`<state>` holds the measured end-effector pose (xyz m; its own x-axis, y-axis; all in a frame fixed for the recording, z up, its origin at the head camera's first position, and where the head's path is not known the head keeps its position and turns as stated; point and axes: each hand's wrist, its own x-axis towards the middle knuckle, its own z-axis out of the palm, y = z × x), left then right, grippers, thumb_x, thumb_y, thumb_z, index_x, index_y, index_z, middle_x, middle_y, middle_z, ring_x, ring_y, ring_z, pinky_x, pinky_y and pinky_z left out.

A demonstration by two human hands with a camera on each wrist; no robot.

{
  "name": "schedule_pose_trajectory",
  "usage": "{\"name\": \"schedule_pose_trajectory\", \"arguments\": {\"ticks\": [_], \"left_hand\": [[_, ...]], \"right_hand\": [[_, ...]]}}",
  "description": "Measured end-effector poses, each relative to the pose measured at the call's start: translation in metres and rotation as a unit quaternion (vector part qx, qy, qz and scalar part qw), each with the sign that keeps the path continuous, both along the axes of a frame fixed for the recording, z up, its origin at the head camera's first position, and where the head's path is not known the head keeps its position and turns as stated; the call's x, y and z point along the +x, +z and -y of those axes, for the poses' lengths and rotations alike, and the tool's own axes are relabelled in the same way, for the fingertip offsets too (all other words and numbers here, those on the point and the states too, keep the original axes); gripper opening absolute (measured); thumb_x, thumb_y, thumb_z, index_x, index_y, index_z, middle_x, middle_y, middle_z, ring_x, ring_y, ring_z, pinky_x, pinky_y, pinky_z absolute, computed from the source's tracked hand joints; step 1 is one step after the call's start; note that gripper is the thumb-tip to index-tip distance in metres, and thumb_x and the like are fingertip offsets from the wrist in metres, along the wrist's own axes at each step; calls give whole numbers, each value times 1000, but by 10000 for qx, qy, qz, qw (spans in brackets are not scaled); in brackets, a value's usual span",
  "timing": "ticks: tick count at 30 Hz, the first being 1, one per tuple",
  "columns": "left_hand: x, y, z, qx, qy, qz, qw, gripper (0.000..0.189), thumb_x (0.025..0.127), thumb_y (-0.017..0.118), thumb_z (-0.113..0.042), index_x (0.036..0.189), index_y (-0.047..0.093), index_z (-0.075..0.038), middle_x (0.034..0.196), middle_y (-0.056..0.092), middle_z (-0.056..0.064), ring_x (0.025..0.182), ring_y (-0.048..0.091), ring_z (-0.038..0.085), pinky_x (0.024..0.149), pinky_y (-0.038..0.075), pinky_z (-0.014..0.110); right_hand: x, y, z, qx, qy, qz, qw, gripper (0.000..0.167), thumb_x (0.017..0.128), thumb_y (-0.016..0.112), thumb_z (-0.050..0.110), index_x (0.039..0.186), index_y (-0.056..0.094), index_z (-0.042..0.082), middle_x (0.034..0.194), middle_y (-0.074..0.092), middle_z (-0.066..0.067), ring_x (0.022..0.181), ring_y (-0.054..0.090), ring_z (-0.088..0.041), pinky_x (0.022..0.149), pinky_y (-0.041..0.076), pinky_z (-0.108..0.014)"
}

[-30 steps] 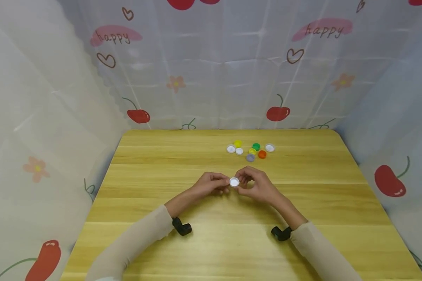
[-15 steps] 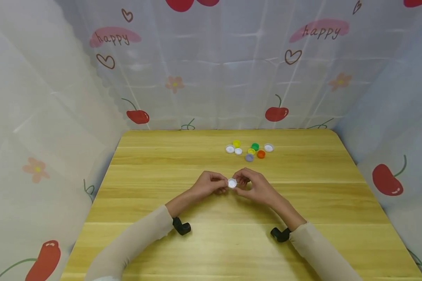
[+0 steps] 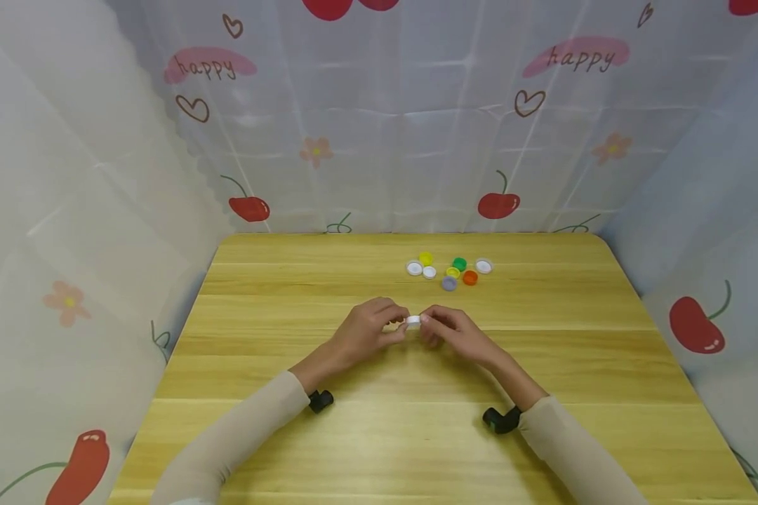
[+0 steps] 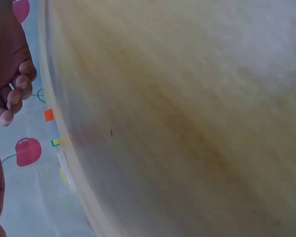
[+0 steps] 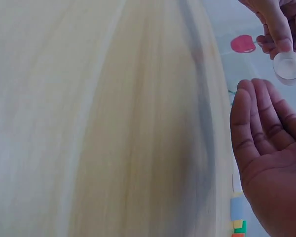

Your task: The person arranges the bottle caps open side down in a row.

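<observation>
From my end, the left grip [image 3: 366, 330] and right grip [image 3: 461, 335] both seem to pinch the white cap [image 3: 413, 320] above the table [image 3: 410, 442] — with so little rim held, one side releasing too early could send it tumbling.

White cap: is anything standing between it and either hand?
Nothing visible. The white cap is right at the fingertips of the left hand and right hand; the other caps lie farther back on the table.
</observation>
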<state>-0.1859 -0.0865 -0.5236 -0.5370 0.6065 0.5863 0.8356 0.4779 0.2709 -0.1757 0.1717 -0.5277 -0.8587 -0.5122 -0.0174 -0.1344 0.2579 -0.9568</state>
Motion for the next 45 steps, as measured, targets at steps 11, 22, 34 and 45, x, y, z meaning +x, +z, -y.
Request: {"name": "schedule_pose_trajectory", "arguments": {"ticks": [11, 22, 34, 45], "left_hand": [[6, 3, -3, 74, -452, -610, 9971, 16, 93, 81, -10, 109, 78, -10, 100, 77, 0, 95, 73, 10, 90, 62, 23], [8, -2, -3, 528, 138, 2387, 9696, 26, 103, 75, -28, 127, 76, -17, 106, 75, -4, 93, 70, 6, 83, 62, 22], [6, -5, 2, 406, 364, 2495, 9668, 23, 102, 77, -23, 124, 77, -17, 107, 75, -4, 92, 69, 6, 84, 61, 21], [-11, -3, 43, -545, 693, 2139, 9729, 20, 102, 77, -26, 121, 79, -19, 98, 72, -10, 87, 66, 3, 80, 58, 24]], "right_hand": [[2, 0, 0, -413, 188, 111, 9989, 23, 113, 56, 21, 118, 70, 4, 106, 65, -34, 91, 63, -45, 83, 59, -40], [3, -1, 2, 425, -610, -1216, 9898, 20, 99, 79, 18, 117, 72, 16, 103, 73, -4, 90, 68, -16, 84, 60, -30], [5, -2, 9, 1076, -255, -2285, 9673, 26, 103, 76, 21, 129, 71, 18, 115, 71, 4, 100, 68, -8, 90, 62, -32], [-21, 15, 48, 2249, 556, -2270, 9459, 25, 103, 75, 27, 127, 72, 19, 113, 74, 5, 100, 71, -9, 91, 63, -34]]}}
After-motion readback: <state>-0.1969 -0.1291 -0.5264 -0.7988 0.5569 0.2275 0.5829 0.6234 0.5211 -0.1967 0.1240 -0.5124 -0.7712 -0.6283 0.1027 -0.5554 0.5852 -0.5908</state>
